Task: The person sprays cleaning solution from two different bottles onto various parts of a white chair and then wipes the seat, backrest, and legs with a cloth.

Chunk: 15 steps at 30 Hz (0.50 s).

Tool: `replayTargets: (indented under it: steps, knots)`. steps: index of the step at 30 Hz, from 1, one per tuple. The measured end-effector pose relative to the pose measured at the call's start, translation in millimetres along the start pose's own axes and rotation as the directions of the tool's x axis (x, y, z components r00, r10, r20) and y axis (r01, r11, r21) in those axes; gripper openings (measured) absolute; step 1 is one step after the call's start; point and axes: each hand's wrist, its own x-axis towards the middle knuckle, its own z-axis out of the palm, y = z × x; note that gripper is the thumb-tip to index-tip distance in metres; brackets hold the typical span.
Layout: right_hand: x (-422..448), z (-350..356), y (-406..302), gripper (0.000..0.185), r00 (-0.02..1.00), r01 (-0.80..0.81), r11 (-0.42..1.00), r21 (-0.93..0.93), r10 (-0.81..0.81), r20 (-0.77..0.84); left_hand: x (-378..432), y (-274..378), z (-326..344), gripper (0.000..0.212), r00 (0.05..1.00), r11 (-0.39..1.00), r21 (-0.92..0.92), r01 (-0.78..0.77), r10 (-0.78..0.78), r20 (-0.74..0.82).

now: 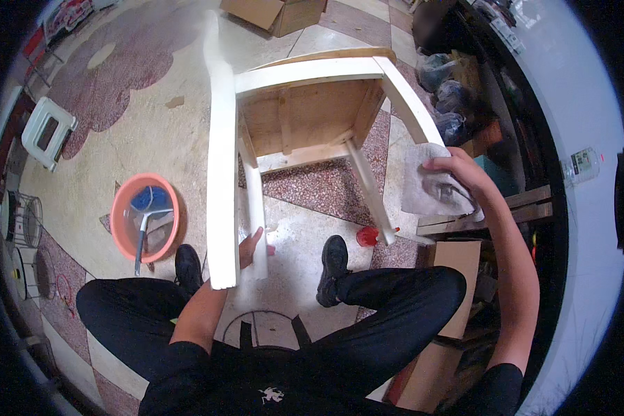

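Observation:
A white-painted wooden chair is tipped in front of me, with the bare wood underside of its seat facing me. My left hand is at the lower end of the chair's left legs, partly hidden behind the nearest one; its fingers touch the inner leg. My right hand holds a grey-white cloth against the end of the chair's right front leg. Between my feet and the chair's far right leg, a red plastic object lies on the floor.
An orange bucket with water, a blue cloth and a squeegee-like tool stands at left. Farther left is a white plastic stool. Cardboard boxes, a wooden plank and bagged items line the right. An open carton lies beyond the chair.

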Motion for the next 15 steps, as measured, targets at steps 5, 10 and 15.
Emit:
replayTargets:
  steps: [5,10,15]
  knots:
    - [-13,1,-49,0.043,0.996,0.079,0.959,-0.272,-0.067,0.051,-20,28,-59,0.090,0.988,0.718,-0.692,0.067,0.046,0.144]
    - [-15,26,-51,0.058,0.923,0.371,0.753,-0.544,-0.364,0.126,-76,94,-10,0.067,0.946,0.920,-0.222,-0.323,0.307,-0.102]
    - [-18,56,-34,0.063,0.910,0.318,0.538,-0.780,-0.403,0.094,-31,47,23,0.061,0.913,0.834,-0.381,-0.400,0.326,-0.244]
